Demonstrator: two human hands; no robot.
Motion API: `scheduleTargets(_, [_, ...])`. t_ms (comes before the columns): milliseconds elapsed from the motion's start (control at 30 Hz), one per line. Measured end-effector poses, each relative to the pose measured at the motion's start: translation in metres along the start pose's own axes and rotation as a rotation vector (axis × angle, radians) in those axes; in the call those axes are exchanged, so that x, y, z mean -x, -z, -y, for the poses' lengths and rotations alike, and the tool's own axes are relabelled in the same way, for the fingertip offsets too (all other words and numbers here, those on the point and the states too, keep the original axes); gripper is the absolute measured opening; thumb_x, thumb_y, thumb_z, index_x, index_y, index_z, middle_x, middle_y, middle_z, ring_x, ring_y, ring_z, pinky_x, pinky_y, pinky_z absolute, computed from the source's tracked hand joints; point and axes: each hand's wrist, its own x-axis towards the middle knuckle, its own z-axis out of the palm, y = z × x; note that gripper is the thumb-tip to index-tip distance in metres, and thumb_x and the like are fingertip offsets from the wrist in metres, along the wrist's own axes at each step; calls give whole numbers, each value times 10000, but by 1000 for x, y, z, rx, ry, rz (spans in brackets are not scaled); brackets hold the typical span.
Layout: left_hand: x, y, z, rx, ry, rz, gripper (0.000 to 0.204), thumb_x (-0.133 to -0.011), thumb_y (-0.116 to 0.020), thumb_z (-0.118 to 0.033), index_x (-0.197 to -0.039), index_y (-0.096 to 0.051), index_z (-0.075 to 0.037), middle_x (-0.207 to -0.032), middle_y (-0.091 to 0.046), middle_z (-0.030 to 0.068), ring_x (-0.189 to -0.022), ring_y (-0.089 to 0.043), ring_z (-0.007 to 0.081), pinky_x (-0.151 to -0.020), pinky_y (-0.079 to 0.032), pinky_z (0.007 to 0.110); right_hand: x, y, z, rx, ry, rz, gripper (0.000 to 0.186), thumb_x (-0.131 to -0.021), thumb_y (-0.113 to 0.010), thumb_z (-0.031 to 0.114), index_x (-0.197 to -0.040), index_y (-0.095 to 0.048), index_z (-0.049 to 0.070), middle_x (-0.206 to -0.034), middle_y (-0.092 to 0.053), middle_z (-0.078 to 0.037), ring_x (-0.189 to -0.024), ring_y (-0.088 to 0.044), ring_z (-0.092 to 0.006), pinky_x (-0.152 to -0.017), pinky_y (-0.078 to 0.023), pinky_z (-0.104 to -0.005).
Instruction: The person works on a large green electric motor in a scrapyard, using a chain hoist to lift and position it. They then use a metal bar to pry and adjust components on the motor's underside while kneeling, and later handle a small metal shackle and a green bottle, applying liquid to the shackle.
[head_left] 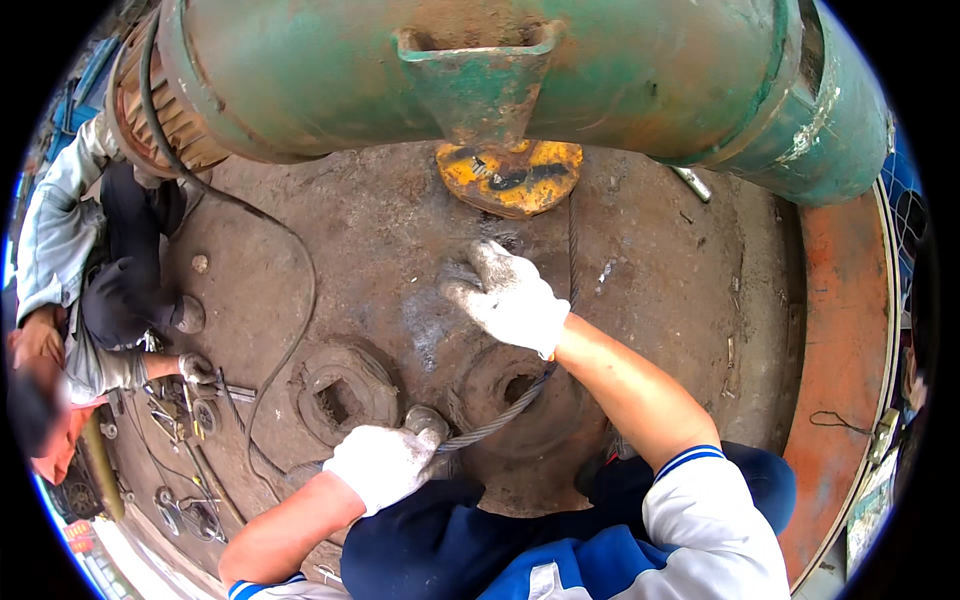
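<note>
My left hand [388, 466], in a white work glove, is closed around a steel wire rope [505, 413] low in the view, in front of my knees. A grey rounded shape at its fingertips is too unclear to name. My right hand [505, 298], in a white glove with grey, dirty fingers, reaches forward over the floor. Its fingers are stretched out and apart, with nothing visible in them. From my left hand the rope runs up behind my right wrist toward a yellow-and-black hook block [510, 178]. That block is partly hidden beneath a large green steel cylinder [330, 85].
Two round, dirt-caked pieces with central holes, a left one [345, 392] and a right one [528, 400], lie before me. A black cable [312, 285] loops across the left floor. A co-worker [85, 270] crouches at left by scattered metal parts. An orange steel rim [850, 350] curves at right.
</note>
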Motion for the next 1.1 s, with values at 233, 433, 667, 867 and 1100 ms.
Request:
scheduleTargets(233, [22,12,-42,80,-77,-12,274,-972,-546,-208,-1062,-708,-6,-907,-739,232,-847,-732,439,-743,-570,563,18,-31,195,-250,469,879,701,-952,-636,524,-1411,-589,-5,-1346,-646,-288,-1257,-637,-380,-1073,-485,-433])
scheduleTargets(433, [-2,-26,-84,104,-118,97,339,-927,-596,-176,-1179,-786,-53,-1207,-757,159,-1158,-711,345,-967,-565,482,53,-148,230,119,405,1265,664,-917,-658,363,-1390,-535,-86,-1297,-670,-304,-1189,-660,-361,-991,-501,-436])
scheduleTargets(667, [0,-80,-72,137,-256,-288,301,-901,-622,-194,-1106,-782,-43,-1213,-726,181,-1120,-700,366,-970,-548,491,71,-201,206,34,231,1287,549,-932,-597,162,-1450,-551,-13,-1293,-672,-296,-1210,-660,-369,-1027,-503,-429])
scheduleTargets(867, [133,-40,40,594,-272,-774,247,-887,-761,-204,-1093,-760,-68,-1098,-725,139,-982,-709,330,-858,-578,419,26,-225,164,-264,72,1336,420,-985,-573,155,-1377,-623,15,-1318,-676,-240,-1242,-640,-374,-1062,-498,-420])
scheduleTargets(1100, [218,-196,188,195,921,-715,573,-948,-695,-462,-1346,-654,-51,-1291,-678,180,-1188,-623,401,-1037,-496,449,22,-195,209,129,392,1175,526,-955,-534,194,-1444,-575,6,-1401,-629,-253,-1316,-592,-390,-1100,-466,-445])
